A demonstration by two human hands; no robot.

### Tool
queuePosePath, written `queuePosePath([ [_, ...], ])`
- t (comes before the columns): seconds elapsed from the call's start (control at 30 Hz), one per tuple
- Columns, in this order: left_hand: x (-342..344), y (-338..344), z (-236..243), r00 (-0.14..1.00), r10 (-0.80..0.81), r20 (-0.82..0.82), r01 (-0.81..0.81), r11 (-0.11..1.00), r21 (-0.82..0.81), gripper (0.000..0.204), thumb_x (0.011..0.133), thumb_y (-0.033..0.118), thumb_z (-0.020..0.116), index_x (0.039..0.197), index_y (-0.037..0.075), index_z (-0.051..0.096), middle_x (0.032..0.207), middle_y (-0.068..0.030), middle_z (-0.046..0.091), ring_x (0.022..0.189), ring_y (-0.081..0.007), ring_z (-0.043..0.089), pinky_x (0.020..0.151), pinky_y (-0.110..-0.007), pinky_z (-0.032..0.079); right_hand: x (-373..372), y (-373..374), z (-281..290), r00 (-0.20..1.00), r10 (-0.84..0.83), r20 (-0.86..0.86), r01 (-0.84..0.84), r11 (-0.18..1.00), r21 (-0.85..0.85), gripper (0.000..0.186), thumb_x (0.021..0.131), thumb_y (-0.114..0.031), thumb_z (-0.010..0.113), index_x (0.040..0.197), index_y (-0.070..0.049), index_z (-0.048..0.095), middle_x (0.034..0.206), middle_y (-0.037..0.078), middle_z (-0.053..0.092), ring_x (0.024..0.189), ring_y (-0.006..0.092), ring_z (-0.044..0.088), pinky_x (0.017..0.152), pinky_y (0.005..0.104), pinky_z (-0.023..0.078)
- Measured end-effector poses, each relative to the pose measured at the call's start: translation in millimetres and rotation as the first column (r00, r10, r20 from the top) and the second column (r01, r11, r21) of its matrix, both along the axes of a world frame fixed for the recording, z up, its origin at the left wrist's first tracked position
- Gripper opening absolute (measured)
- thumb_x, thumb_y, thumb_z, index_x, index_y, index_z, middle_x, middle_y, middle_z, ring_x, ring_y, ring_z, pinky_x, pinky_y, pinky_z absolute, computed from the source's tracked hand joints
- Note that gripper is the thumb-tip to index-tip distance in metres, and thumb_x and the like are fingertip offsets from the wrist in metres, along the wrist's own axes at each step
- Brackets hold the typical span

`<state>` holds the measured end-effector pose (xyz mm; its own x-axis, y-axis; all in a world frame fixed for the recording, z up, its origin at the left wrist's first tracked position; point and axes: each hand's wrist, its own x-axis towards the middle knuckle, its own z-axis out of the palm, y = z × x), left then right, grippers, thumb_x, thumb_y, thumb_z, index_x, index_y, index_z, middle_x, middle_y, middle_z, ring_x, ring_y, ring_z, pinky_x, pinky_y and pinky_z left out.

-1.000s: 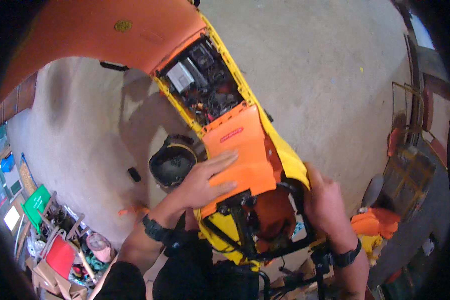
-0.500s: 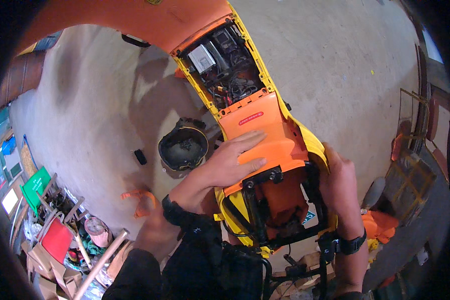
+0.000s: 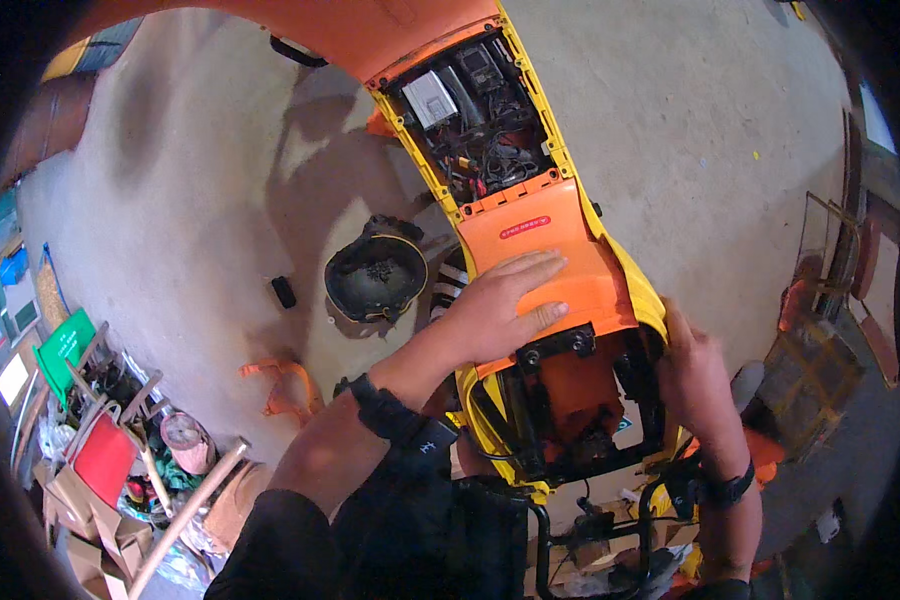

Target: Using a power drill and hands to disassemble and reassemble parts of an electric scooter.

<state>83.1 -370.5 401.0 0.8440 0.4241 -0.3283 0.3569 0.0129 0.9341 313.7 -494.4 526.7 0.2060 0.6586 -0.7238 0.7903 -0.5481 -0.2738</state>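
An electric scooter with orange and yellow body panels runs up the middle of the picture. My left hand (image 3: 510, 308) lies on its orange centre panel (image 3: 545, 245), fingers stretched and thumb apart. At the panel's right, my right hand (image 3: 692, 370) has its fingers curled against the outer edge of the yellow side panel (image 3: 642, 290); some fingertips are hidden. Just beyond the centre panel, an uncovered bay shows a silver box (image 3: 430, 98) and tangled wires (image 3: 505, 163). Nearer me, the black frame (image 3: 560, 345) surrounds an opening.
Left of the scooter, a black basin-like shell (image 3: 375, 278) stands on the concrete floor, near a small black object (image 3: 283, 292) and an orange plastic part (image 3: 282, 385). A red seat (image 3: 108, 460), cardboard and clutter lie lower left. Right, a taped carton (image 3: 808, 375) stands near orange pieces.
The scooter and floor appear shifted slightly right in my view. My left hand keeps its place on the orange panel. My right hand has slid slightly toward me along the yellow edge.
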Motion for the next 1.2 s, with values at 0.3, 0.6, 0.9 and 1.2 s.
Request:
queuePosePath([
  [0.3, 2, 1, 7, 0.997, 0.061, -0.038, -0.059, 0.997, 0.050, 0.050, 0.094, 0.031, 0.063, 0.134, 0.003, 0.056, 0.135, -0.0196, 0.058, 0.127, -0.0314, 0.055, 0.108, -0.041, 0.041, 14, 3, 19, 0.987, -0.010, -0.159, -0.013, 0.990, -0.138, 0.079, 0.073, -0.002, 0.062, 0.147, 0.000, 0.035, 0.122, 0.029, 0.060, 0.106, 0.0480, 0.060, 0.092, 0.0490, 0.050],
  [0.6, -51, -26, -8, 0.734, 0.650, -0.198, -0.622, 0.526, -0.580, 0.056, 0.088, 0.028, 0.070, 0.133, -0.002, 0.054, 0.130, -0.0185, 0.059, 0.123, -0.0279, 0.055, 0.105, -0.037, 0.041, 23, 70, -17, 0.913, -0.134, -0.386, 0.140, 0.990, -0.012, 0.076, 0.085, -0.038, 0.070, 0.140, 0.008, 0.045, 0.137, 0.027, 0.054, 0.130, 0.0313, 0.051, 0.110, 0.0408, 0.037],
  [0.9, -73, -83, 45, 0.845, 0.521, -0.118, -0.524, 0.852, 0.012, 0.086, 0.082, 0.023, 0.077, 0.148, -0.006, 0.031, 0.151, -0.0253, 0.038, 0.143, -0.0371, 0.035, 0.115, -0.041, 0.030, 6, 70, -45, 0.851, 0.019, -0.525, 0.017, 0.998, 0.065, 0.086, 0.079, -0.043, 0.074, 0.139, 0.011, 0.044, 0.143, 0.030, 0.047, 0.136, 0.0387, 0.044, 0.114, 0.0422, 0.033],
  [1.2, -80, -64, 42, 0.896, 0.418, -0.147, -0.415, 0.908, 0.053, 0.082, 0.080, 0.031, 0.076, 0.144, -0.004, 0.040, 0.144, -0.0241, 0.047, 0.133, -0.0418, 0.045, 0.111, -0.044, 0.035, 35, 77, -55, 0.671, -0.099, -0.735, 0.092, 0.995, -0.050, 0.085, 0.086, -0.054, 0.064, 0.139, 0.010, 0.046, 0.144, 0.025, 0.049, 0.138, 0.0359, 0.042, 0.116, 0.0433, 0.029],
])
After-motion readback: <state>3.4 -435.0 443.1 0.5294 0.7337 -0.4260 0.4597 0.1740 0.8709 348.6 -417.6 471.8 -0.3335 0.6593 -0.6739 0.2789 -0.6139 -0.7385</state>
